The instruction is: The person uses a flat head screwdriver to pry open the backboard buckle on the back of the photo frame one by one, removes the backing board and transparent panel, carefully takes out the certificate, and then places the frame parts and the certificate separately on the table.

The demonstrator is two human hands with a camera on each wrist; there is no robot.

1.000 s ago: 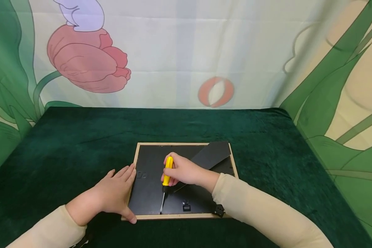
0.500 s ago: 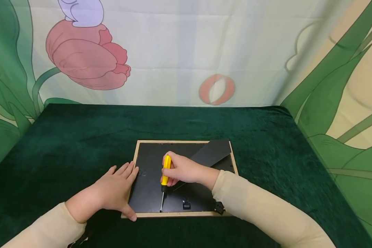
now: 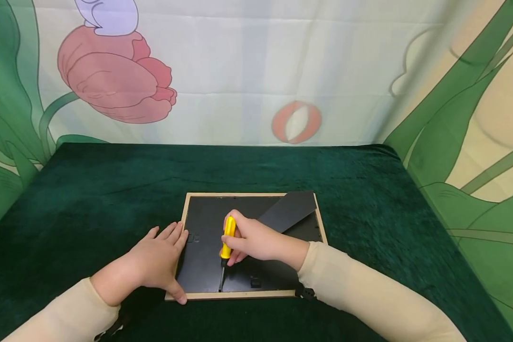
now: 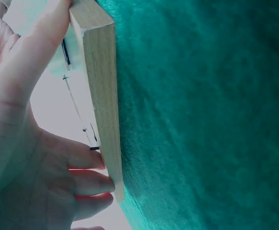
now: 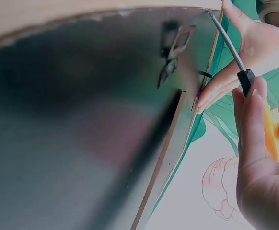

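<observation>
A picture frame of pale wood lies face down, its black backing board upward. My right hand grips the yellow handle of a screwdriver. The screwdriver's metal tip meets the backing at the near inner edge of the wood, left of the middle, as the right wrist view also shows. My left hand rests with spread, straight fingers along the frame's left side, thumb at the near left corner. In the left wrist view, fingertips touch the wooden side.
A black stand leg lies slantwise across the backing, partly behind my right hand. Near the front edge is a metal hanger. Dark green cloth covers the table; a printed curtain hangs behind.
My right wrist has sunk slightly and shifted a little right, tilting the hand, while the screwdriver tip stays at the same spot on the near edge. The left hand keeps its place on the frame.
</observation>
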